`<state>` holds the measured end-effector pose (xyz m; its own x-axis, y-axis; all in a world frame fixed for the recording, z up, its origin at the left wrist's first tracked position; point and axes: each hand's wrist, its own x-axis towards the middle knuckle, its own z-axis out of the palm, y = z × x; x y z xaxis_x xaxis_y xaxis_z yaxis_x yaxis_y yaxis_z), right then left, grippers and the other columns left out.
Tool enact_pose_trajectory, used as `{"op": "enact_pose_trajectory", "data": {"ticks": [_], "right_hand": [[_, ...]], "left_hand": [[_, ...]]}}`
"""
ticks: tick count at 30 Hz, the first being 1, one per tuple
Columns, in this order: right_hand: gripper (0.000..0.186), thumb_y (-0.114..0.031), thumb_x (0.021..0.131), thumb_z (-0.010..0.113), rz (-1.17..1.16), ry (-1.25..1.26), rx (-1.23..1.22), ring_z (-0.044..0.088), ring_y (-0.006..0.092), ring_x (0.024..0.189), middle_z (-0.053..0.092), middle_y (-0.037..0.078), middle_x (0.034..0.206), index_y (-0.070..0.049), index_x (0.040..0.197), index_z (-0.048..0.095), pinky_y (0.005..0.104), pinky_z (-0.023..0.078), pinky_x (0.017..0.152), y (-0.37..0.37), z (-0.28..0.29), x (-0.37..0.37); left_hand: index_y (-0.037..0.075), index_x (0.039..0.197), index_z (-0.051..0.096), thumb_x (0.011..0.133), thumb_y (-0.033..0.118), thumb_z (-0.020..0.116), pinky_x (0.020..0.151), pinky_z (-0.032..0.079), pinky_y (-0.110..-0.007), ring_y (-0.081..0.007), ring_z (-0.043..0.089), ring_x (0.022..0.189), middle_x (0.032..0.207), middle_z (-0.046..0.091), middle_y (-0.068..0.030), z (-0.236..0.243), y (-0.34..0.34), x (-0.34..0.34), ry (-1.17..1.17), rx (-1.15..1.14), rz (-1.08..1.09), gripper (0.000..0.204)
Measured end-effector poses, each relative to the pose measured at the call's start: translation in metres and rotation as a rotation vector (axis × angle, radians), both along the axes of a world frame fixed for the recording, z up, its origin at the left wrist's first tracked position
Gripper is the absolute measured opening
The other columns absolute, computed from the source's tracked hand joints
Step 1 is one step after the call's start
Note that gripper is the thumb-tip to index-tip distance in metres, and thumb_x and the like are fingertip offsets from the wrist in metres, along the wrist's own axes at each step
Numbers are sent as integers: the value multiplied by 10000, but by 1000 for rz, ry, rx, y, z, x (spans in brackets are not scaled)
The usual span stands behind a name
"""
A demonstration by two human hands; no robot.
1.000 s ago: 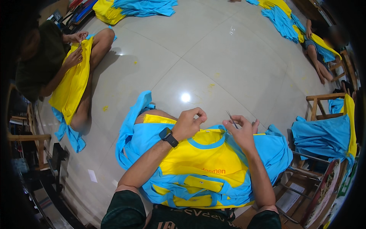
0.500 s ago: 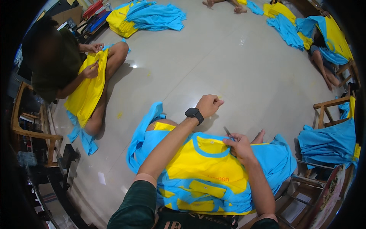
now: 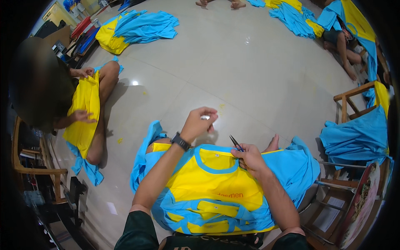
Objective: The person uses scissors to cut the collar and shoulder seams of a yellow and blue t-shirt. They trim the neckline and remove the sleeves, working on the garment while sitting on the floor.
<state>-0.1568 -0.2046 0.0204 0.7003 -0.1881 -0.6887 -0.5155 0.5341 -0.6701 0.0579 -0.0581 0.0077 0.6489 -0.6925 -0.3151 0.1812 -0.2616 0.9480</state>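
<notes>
Across my lap lies a yellow long-sleeved shirt (image 3: 216, 179) with light blue sleeves and a blue neckband, its collar facing away from me. My right hand (image 3: 248, 157) grips small dark scissors (image 3: 235, 142) at the right side of the neckband, the pointed blades aimed up and away with a slight gap between them. Raised over the floor beyond the collar is my left hand (image 3: 199, 123), wearing a black watch (image 3: 181, 141). Its fingers are curved, apart from the thumb, and I see nothing between them. Folded yellow and blue cloth (image 3: 208, 214) lies bunched closest to me.
At the left a seated person handles a yellow shirt (image 3: 85, 112). A blue and yellow shirt pile (image 3: 143, 27) lies on the tiled floor beyond. Shirts hang on a wooden chair (image 3: 354, 137) at right; another person sits far right. Yellow thread scraps (image 3: 222, 106) dot the floor.
My left hand has moved left and its pinched fingers have parted. The scissors still sit in my right hand, their blades showing more. The co-worker's lower hand has come away from the yellow cloth's edge.
</notes>
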Motion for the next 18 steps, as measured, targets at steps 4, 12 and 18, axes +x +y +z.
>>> {"op": "enact_pose_trajectory", "data": {"ticks": [4,12,18], "right_hand": [[130,-91,989,701,-22,-29,61,338,27,438,506,-43,655,-22,1057,613,243,225,410,0,1,0],[159,-85,1000,672,-33,-8,99,320,25,428,481,-40,677,-9,1103,578,250,212,401,1,2,2],[96,-85,1011,663,-51,11,124,305,12,440,505,-54,710,-72,1022,569,209,231,388,0,3,2]], "left_hand": [[-18,1212,699,899,64,758,777,595,-298,-173,719,890,1100,748,-110,29,30,-52,-67,72,-225,329],[44,1121,761,845,48,805,807,589,-333,-243,718,911,1031,738,-109,14,46,-82,-520,-62,-310,279],[2,1006,733,877,42,760,743,576,-371,-314,711,820,952,732,-131,2,44,-86,-742,-130,-259,139]]}}
